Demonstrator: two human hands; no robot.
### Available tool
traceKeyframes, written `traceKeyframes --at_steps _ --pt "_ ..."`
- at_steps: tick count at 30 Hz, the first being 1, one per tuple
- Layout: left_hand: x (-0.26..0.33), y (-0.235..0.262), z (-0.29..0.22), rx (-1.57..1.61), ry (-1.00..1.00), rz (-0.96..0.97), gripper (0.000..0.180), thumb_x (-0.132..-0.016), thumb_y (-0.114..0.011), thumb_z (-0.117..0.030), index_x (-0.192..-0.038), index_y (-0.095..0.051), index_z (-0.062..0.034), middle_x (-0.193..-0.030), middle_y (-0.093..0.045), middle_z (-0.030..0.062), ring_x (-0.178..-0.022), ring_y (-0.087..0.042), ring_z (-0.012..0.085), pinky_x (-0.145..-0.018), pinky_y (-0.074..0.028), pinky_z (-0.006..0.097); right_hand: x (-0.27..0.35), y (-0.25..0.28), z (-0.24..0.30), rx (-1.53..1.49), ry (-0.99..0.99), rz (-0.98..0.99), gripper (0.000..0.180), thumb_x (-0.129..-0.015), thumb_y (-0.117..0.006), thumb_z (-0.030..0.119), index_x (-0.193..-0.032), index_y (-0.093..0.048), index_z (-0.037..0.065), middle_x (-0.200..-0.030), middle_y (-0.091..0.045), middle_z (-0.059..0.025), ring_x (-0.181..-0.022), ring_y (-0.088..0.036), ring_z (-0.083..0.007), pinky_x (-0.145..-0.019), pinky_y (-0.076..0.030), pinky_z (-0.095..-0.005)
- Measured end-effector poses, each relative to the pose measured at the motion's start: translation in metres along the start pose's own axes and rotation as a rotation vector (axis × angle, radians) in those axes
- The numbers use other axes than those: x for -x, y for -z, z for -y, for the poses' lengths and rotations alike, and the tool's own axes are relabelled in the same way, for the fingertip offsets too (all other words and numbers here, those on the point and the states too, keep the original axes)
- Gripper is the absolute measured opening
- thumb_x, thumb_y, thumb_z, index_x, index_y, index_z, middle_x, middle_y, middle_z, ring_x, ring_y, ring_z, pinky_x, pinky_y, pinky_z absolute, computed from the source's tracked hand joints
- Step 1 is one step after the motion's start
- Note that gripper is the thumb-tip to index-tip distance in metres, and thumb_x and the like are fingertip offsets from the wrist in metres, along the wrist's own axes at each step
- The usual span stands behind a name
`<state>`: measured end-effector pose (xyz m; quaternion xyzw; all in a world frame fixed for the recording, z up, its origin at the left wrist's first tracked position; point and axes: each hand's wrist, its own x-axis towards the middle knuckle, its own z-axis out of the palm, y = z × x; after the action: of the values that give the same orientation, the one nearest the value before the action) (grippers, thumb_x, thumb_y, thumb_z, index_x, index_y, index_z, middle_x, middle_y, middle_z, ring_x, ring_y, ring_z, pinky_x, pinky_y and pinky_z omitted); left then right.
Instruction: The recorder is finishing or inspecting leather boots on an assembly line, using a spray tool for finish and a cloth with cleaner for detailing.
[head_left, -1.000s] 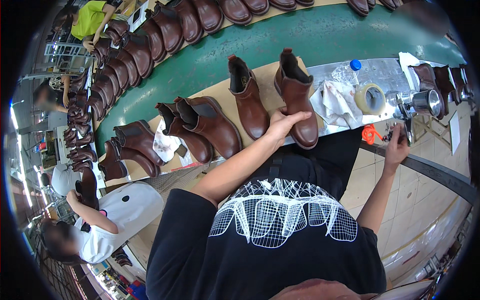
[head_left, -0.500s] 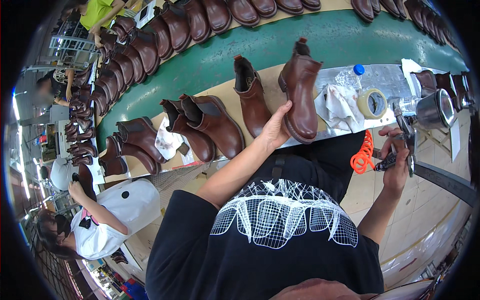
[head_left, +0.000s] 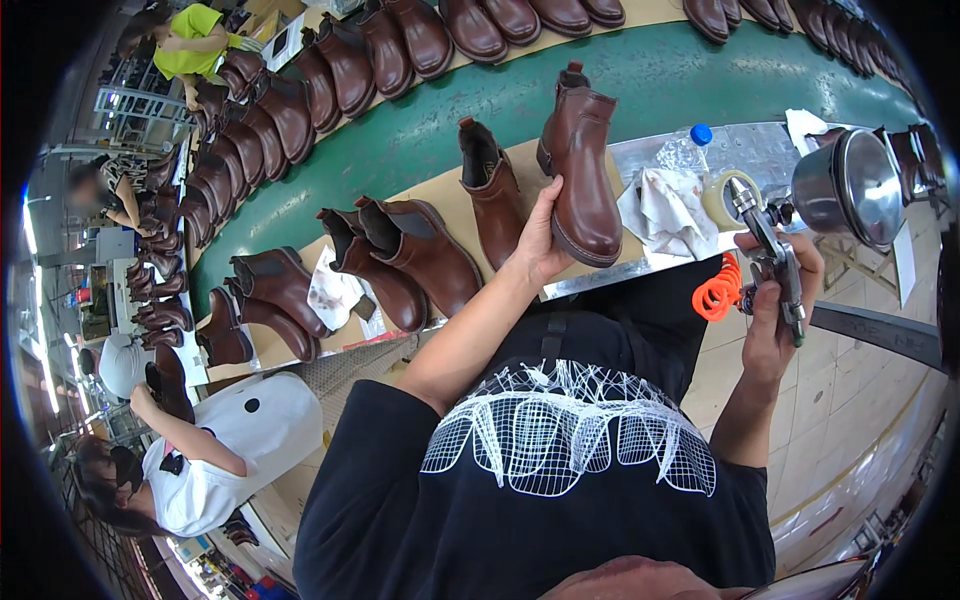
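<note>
My left hand grips a brown leather ankle boot near its sole, holding it upright over the bench edge with the toe toward me. In my right hand is a metal spray gun with a large silver cup attached; its nozzle points up and to the left. An orange coiled air hose hangs beside the gun. Just left of the held boot stands another brown boot on the cardboard-covered bench. The gun and the held boot are apart.
Several brown boots line the bench at left. A stained white cloth, a tape roll and a blue-capped bottle lie right of the boot. Beyond runs a green surface with more boots. Co-workers are at left.
The spray gun has turned and come up and left, its cup now fully in view. The held boot has shifted slightly left and up with my left hand.
</note>
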<state>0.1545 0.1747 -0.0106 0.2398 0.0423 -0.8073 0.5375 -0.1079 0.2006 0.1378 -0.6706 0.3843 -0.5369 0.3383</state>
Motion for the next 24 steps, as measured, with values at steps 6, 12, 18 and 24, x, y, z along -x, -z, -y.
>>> traceKeyframes --at_steps 6,12,18,24 --pt "0.001 -0.018 -0.010 -0.194 -0.081 0.081 0.063 -0.091 -0.063 -0.047 -0.136 -0.047 -0.0061 -0.127 -0.060 0.0144 -0.116 -0.061 0.0268 -0.103 -0.047 0.043 -0.010 -0.008 0.047 -0.136 -0.054 0.003 0.047 -0.098 -0.058 0.025 -0.133 -0.047 -0.004 -0.111 -0.064 -0.0192 -0.109 -0.063 -0.0280 -0.100 -0.043 -0.0400" --pt "0.009 -0.035 -0.015 -0.285 -0.138 0.107 0.065 -0.089 -0.065 -0.046 -0.136 -0.046 -0.0052 -0.127 -0.060 0.0147 -0.116 -0.060 0.0266 -0.103 -0.047 0.042 -0.026 -0.013 0.060 -0.018 -0.088 0.198 0.039 -0.093 -0.066 0.025 -0.118 -0.063 -0.005 -0.108 -0.068 -0.0127 -0.091 -0.062 -0.0167 -0.085 -0.046 -0.0299" --pt "0.019 -0.047 -0.013 -0.262 -0.156 0.032 0.060 -0.089 -0.069 -0.041 -0.133 -0.050 -0.0057 -0.123 -0.063 0.0108 -0.113 -0.062 0.0237 -0.102 -0.047 0.041 -0.028 -0.019 0.053 0.135 -0.079 0.175 0.029 -0.090 -0.068 0.013 -0.115 -0.065 -0.001 -0.107 -0.069 -0.0109 -0.086 -0.063 -0.0177 -0.081 -0.046 -0.0280" --pt "0.019 -0.043 -0.014 -0.244 -0.146 0.062 0.060 -0.089 -0.070 -0.040 -0.134 -0.049 -0.0060 -0.123 -0.063 0.0111 -0.112 -0.062 0.0239 -0.102 -0.048 0.041 -0.024 -0.018 0.047 0.055 -0.190 0.101 0.027 -0.092 -0.066 0.011 -0.116 -0.065 -0.001 -0.107 -0.069 -0.0095 -0.087 -0.061 -0.0148 -0.080 -0.046 -0.0269"
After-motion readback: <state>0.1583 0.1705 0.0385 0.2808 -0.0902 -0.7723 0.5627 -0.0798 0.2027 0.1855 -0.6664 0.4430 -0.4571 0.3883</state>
